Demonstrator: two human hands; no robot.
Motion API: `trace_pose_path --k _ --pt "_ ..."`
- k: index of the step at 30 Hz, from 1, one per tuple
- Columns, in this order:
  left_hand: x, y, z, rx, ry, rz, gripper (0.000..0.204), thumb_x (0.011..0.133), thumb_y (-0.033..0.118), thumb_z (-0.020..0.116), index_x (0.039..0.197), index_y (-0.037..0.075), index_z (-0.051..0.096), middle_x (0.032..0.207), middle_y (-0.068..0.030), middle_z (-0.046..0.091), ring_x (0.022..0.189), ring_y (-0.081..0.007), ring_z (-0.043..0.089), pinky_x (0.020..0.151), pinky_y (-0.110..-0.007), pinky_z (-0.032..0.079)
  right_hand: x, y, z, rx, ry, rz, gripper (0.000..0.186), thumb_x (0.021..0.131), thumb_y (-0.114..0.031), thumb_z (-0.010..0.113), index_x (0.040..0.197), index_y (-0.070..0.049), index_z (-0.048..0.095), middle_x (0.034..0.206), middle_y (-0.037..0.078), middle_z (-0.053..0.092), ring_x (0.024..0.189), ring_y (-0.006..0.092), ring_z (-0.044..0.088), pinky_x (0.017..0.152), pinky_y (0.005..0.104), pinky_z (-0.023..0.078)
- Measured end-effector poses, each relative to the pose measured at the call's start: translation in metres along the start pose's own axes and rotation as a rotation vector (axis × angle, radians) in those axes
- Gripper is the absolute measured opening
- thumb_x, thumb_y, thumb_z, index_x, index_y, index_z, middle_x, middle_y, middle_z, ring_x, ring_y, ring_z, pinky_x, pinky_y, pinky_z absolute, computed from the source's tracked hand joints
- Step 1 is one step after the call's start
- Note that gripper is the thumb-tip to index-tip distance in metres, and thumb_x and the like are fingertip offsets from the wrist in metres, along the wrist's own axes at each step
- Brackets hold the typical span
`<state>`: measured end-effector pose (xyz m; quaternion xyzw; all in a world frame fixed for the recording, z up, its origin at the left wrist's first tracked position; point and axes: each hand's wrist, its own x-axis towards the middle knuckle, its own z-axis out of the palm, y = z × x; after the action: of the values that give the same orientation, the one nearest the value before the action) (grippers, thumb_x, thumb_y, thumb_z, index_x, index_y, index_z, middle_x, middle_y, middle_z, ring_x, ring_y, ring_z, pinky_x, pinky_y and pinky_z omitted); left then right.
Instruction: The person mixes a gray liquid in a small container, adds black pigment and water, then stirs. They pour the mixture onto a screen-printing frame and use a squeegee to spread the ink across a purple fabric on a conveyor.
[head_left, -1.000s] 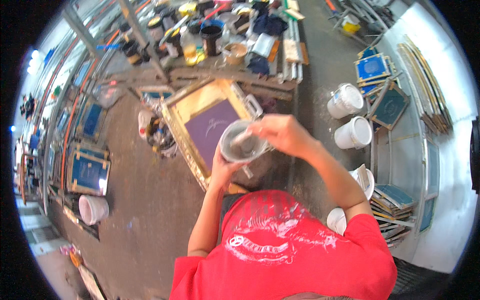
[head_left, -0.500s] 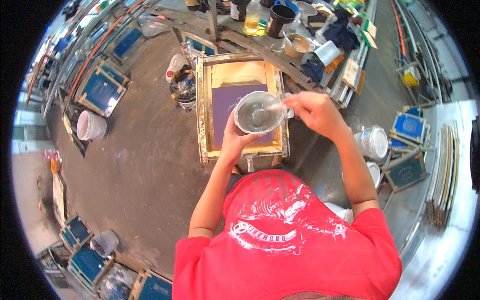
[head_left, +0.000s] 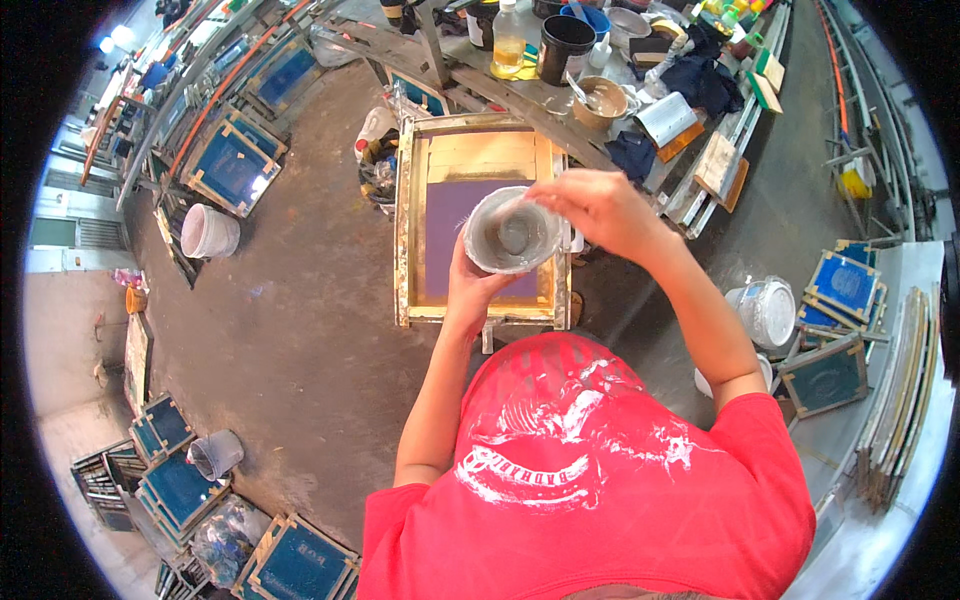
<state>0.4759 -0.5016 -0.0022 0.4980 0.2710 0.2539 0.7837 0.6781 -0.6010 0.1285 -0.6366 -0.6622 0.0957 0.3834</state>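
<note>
Left grip clamped around the outer wall of the cup, which is held above the screen; right grip pinched on a pale stick, motion-blurred, dipping inside. Cup judged light, somewhat flexible, probably slippery where smeared; best held low on the outer wall. Versus half a second ago: right grip nearer, now over the rim.
</note>
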Motion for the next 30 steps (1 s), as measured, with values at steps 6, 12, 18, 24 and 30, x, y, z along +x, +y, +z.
trace_pose_path --k 6,12,18,24,30 --pt "0.003 0.007 0.003 0.015 0.026 -0.04 0.091 0.068 -0.011 0.084 0.146 0.008 0.043 0.141 -0.0088 0.054 0.128 -0.0234 0.056 0.1 -0.037 0.056 -0.014 -0.002 -0.003 0.03 -0.104 0.028 0.018 0.096 -0.017 0.064 0.105 -0.004 0.073 0.094 0.016 0.073 0.087 0.0332 0.071 0.077 0.0421 0.057" --pt "-0.001 0.008 0.003 0.023 -0.025 -0.03 0.089 0.067 -0.009 0.085 0.144 0.008 0.044 0.139 -0.0087 0.056 0.126 -0.0237 0.058 0.096 -0.038 0.058 -0.007 0.003 0.009 -0.187 -0.017 -0.107 0.019 0.093 -0.015 0.064 0.107 -0.006 0.071 0.087 0.011 0.068 0.083 0.0296 0.069 0.074 0.0397 0.056" --pt "0.005 0.012 -0.016 -0.001 -0.083 -0.054 0.092 0.07 -0.011 0.082 0.149 0.009 0.039 0.141 -0.0094 0.054 0.13 -0.025 0.055 0.098 -0.039 0.058 0.003 -0.016 -0.013 -0.096 -0.45 -0.247 0.023 0.093 -0.014 0.066 0.115 -0.014 0.071 0.09 0.008 0.063 0.082 0.028 0.066 0.073 0.0405 0.054" --pt "0.004 0.008 -0.021 -0.048 -0.109 -0.094 0.092 0.07 -0.013 0.081 0.149 0.008 0.04 0.141 -0.0091 0.054 0.13 -0.0243 0.055 0.098 -0.038 0.058 0.027 -0.01 -0.002 -0.23 -0.328 -0.225 0.028 0.091 -0.013 0.065 0.118 -0.011 0.071 0.084 0.008 0.061 0.079 0.0276 0.065 0.07 0.0398 0.054" --pt "0.008 0.013 -0.034 -0.042 -0.088 -0.061 0.092 0.069 -0.013 0.081 0.149 0.008 0.04 0.142 -0.0088 0.054 0.13 -0.0245 0.055 0.098 -0.038 0.058 0.024 -0.015 0.001 -0.159 -0.519 -0.369 0.034 0.087 -0.009 0.065 0.121 -0.013 0.068 0.09 0.008 0.062 0.082 0.0277 0.066 0.076 0.0406 0.055"
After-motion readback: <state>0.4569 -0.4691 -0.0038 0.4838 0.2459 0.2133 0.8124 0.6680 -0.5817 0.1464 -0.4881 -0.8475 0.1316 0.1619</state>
